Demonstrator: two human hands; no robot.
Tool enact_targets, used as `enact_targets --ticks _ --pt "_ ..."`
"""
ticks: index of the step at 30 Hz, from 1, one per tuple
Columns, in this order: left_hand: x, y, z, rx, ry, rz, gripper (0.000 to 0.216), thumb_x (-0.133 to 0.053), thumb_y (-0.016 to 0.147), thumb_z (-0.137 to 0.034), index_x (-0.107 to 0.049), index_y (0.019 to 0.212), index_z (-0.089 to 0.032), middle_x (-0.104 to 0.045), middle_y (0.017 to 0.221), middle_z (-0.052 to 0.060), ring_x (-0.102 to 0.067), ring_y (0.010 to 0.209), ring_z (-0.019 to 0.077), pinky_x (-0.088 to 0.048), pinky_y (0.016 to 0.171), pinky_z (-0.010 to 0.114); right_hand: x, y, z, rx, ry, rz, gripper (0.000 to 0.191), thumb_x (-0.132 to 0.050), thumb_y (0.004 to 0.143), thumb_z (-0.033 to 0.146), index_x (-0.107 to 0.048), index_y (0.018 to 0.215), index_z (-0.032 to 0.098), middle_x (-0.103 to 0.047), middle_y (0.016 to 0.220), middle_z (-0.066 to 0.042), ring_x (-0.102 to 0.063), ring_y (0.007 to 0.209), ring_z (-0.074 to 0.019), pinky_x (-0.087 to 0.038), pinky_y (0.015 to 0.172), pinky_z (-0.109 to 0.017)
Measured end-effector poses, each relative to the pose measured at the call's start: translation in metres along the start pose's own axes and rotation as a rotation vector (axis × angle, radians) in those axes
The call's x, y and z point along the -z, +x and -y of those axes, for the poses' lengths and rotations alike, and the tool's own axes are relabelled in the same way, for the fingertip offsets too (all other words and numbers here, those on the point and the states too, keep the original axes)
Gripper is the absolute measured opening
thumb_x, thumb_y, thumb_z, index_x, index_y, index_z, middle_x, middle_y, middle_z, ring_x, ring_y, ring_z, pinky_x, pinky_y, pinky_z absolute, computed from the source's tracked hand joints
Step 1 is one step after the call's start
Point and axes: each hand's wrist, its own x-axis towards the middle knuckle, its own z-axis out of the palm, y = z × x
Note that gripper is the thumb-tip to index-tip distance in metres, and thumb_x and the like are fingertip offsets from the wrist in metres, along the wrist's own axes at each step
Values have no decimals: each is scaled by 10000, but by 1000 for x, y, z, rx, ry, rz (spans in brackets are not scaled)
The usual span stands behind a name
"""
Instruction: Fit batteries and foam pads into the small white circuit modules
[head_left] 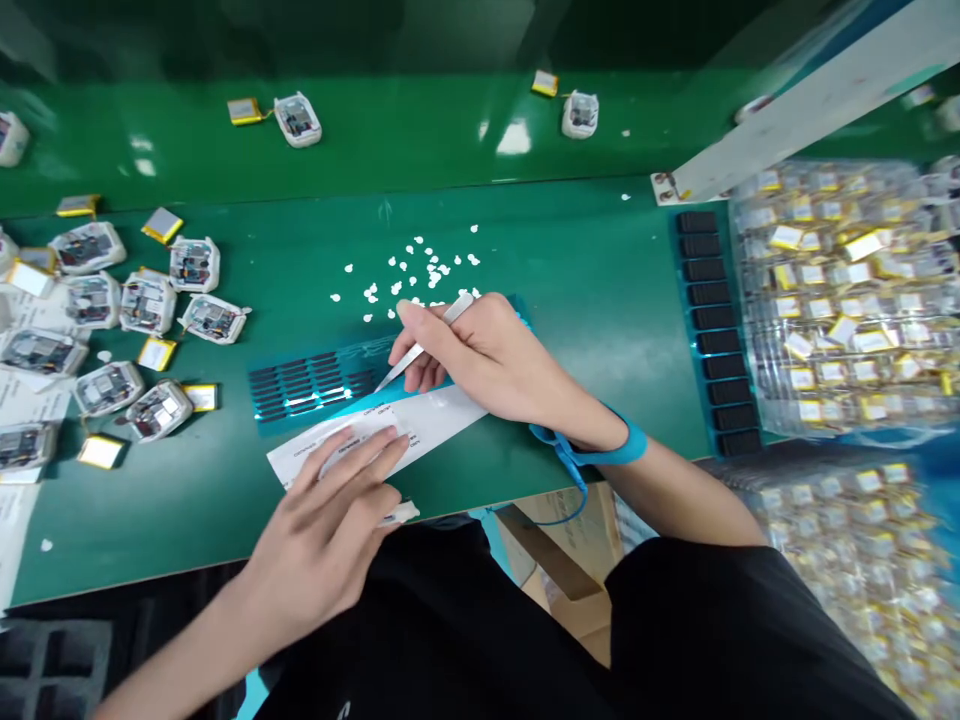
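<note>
My right hand (480, 350) is closed around a pair of metal tweezers (409, 362), its tip pointing down and left at a blue film sheet (271, 425) with rows of small black strips. A white printed paper strip (442, 418) lies partly over that sheet, below the tweezers. My left hand (337, 515) rests on the paper strip with its fingers stretched out. By its thumb sits a small crumpled white piece (400, 514). Beyond my right hand, several small white round bits (433, 272) are scattered on the green table. A blue wrist strap (615, 445) circles my right wrist.
At left lie several white device housings (148, 302) with circuit boards and wired batteries (157, 352). A blue strip of black blocks (718, 345) is at right, beside clear trays (825, 300) full of batteries. Two more housings sit on the green conveyor-like surface (420, 140) behind.
</note>
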Motion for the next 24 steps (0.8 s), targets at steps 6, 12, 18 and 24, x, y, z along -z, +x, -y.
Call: enact_targets --ticks 6,12,18,24 --pt "-11 -15 6 77 -86 70 226 -479 951 23 -524 1087 -153 -642 1390 181 -490 1430 247 -400 1183 483 5 -1 1 63 -152 105 427 -581 1008 399 -704 686 147 -694 578 22 -666 553 -70 -485 609 -186" --pt "4 -10 20 58 -143 161 209 -468 985 -51 -534 1117 -200 -626 1432 110 -499 1424 244 -405 1187 493 6 1 -2 73 -45 6 425 -589 985 477 -695 724 159 -696 599 21 -688 576 -90 -531 630 -196" --pt "16 -4 34 -6 -164 233 181 -487 1002 -89 -556 1125 -202 -633 1428 83 -524 1402 215 -395 1204 445 10 -2 4 101 -86 36 485 -515 1012 523 -686 715 179 -698 614 20 -673 569 -88 -521 607 -200" --pt "25 -1 44 -41 -158 252 168 -492 1006 -101 -565 1118 -204 -627 1431 81 -485 1428 225 -486 1118 396 6 -1 4 111 -214 104 490 -498 1039 465 -661 684 168 -680 566 30 -662 555 -76 -507 662 -204"
